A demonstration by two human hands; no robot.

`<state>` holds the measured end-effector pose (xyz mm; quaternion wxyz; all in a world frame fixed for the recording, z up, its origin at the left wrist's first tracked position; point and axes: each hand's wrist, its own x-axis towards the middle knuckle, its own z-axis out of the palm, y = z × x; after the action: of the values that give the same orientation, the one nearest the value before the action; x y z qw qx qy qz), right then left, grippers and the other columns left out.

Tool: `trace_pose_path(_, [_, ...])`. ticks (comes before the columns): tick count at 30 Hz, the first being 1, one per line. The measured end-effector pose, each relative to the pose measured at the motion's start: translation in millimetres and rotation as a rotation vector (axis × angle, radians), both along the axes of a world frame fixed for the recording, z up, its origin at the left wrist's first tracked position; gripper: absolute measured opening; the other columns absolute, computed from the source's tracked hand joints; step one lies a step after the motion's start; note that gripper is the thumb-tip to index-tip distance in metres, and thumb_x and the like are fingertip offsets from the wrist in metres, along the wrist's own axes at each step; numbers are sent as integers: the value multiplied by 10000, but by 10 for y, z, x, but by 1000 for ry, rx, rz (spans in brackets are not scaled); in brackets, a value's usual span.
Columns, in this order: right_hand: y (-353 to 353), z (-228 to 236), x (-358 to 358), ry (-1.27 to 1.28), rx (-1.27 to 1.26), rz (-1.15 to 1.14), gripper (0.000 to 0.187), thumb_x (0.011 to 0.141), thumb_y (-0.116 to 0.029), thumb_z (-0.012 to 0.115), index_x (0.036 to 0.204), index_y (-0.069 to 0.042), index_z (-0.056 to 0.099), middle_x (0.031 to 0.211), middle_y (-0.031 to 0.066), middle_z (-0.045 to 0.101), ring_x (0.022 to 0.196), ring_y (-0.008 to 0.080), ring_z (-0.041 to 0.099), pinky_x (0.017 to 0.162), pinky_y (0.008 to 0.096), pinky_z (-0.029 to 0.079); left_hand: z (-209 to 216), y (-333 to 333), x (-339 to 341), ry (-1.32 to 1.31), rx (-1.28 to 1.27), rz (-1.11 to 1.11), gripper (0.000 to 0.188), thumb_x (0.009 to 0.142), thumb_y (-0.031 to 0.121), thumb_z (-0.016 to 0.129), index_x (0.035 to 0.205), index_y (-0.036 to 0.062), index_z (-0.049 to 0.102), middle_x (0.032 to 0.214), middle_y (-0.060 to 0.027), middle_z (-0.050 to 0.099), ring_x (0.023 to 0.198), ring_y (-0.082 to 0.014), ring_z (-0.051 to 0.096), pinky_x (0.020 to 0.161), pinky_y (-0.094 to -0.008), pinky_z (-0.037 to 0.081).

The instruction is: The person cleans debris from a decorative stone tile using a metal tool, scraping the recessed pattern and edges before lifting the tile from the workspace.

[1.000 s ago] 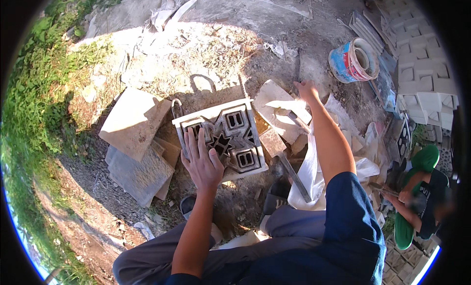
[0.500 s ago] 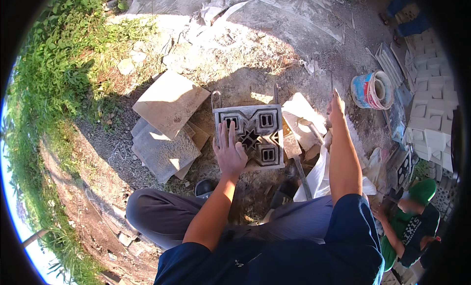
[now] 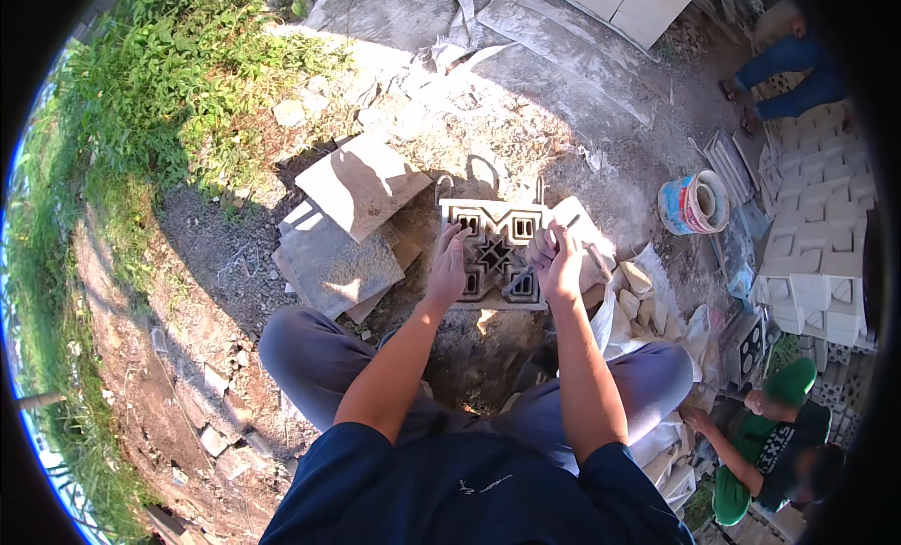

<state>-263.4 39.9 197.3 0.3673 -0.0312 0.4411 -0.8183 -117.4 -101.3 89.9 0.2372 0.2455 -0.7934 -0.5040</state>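
On the ground before me lies a square grey metal mould (image 3: pixel 494 255) with a star-shaped middle and windowed corner blocks. Two metal rods stick out from its far side, the left one looped. My left hand (image 3: pixel 448 271) is over the mould's left edge, fingers stretched and holding nothing. Above the right side, my right hand (image 3: pixel 557 264) is closed around a thin tool; its kind is hard to make out because the fingers cover most of it.
Stacked flat slabs (image 3: pixel 338 264) lie left of the mould. To the right stand a paint bucket (image 3: pixel 693 204) and piled pale patterned blocks (image 3: pixel 815 235). A co-worker in a green cap (image 3: pixel 790 383) sits at lower right; another person's blue-trousered legs (image 3: pixel 793 76) show at upper right.
My right hand has come in from the far right to the mould's right side, carrying the thin tool. The left hand stays at the mould's left side. The whole view has shifted.
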Motion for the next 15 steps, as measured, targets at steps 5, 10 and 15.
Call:
trace_pose_path(5, [-102, -49, 209, 125, -83, -50, 382, 1021, -245, 480, 676, -150, 347, 566, -47, 262, 485, 98, 195, 481, 291, 192, 37, -97, 83, -216, 59, -268, 536, 1101, 372, 205, 1356, 65, 564, 1586, -193, 322, 1502, -421, 175, 1225, -456, 183])
trace_pose_path(10, [-263, -228, 326, 127, -94, -60, 368, 1014, -236, 499, 690, -150, 350, 579, -51, 242, 501, 100, 180, 496, 295, 186, -20, -79, 113, -80, 135, -141, 569, 1099, 414, 182, 1380, 103, 566, 1546, -166, 405, 1503, -379, 214, 1228, -439, 178])
trace_pose_path(15, [-260, -376, 315, 210, -75, -173, 307, 1003, -173, 484, 718, -139, 374, 608, -61, 255, 506, 83, 238, 474, 273, 212, 87, -30, 91, -77, 22, -144, 333, 1032, 165, 419, 1284, 44, 601, 1480, -191, 474, 1462, -419, 293, 1170, -456, 303])
